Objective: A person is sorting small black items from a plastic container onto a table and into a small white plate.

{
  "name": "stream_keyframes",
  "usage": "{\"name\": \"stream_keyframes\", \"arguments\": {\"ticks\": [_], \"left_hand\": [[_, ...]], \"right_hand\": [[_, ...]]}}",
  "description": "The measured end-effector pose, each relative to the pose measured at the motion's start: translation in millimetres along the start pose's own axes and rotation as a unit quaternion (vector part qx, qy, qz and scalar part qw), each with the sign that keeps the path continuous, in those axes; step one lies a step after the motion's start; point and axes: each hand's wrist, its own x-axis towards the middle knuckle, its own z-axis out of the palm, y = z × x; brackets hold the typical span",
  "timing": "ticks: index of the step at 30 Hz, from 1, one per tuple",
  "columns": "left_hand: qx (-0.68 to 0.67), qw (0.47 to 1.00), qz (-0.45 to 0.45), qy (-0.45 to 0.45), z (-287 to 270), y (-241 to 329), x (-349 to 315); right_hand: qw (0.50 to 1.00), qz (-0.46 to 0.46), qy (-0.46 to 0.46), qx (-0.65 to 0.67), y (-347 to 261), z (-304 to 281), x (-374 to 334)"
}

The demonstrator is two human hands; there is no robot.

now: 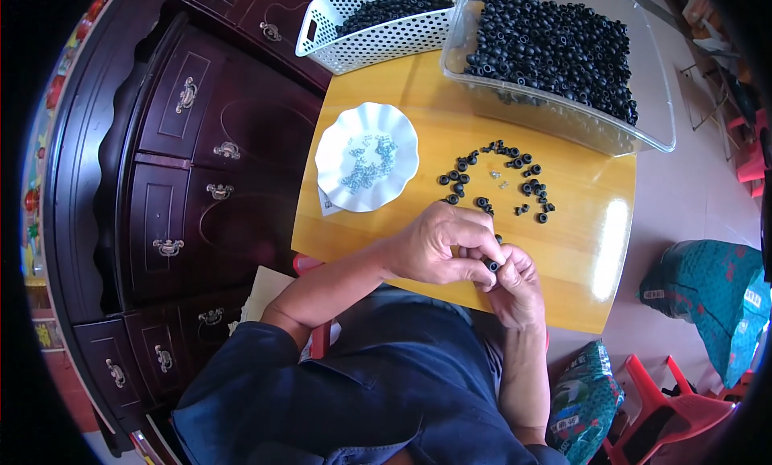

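My left hand (442, 244) and my right hand (516, 286) meet over the near edge of the yellow table (362, 244). Between their fingertips is a small black round part (493, 266) with a hole in its end; both hands pinch at it. Just beyond them, loose black parts (460, 176) of the same look lie in a rough arc. A few tiny clear pieces (496, 175) sit inside that arc. To the left stands a white scalloped plate (338, 137) holding many small translucent pieces (374, 163). Some table surface behind my fingers is hidden.
A clear plastic bin (563, 118) heaped with black parts stands at the far right, beside a white perforated basket (322, 32) of similar parts. Dark wooden drawers (181, 192) line the left. Teal bags (708, 288) and a red stool (675, 413) are at right.
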Motion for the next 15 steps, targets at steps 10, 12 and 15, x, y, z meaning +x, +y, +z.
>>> {"name": "stream_keyframes", "arguments": {"ticks": [10, 12, 15], "left_hand": [[0.037, 0.998, 0.043, 0.003, 0.3, 1.0, 1.9], [0.044, 0.998, 0.046, 0.006, -0.1, 2.8, 1.5], [0.047, 0.999, -0.013, -0.007, -3.2, 7.1, 0.6]], "right_hand": [[0.999, -0.009, -0.02, -0.028, -3.0, -4.0, -0.4], [1.0, -0.009, 0.0, -0.026, -2.2, -0.5, -0.1], [1.0, 0.002, 0.003, -0.002, -3.3, 4.7, 1.0]]}}
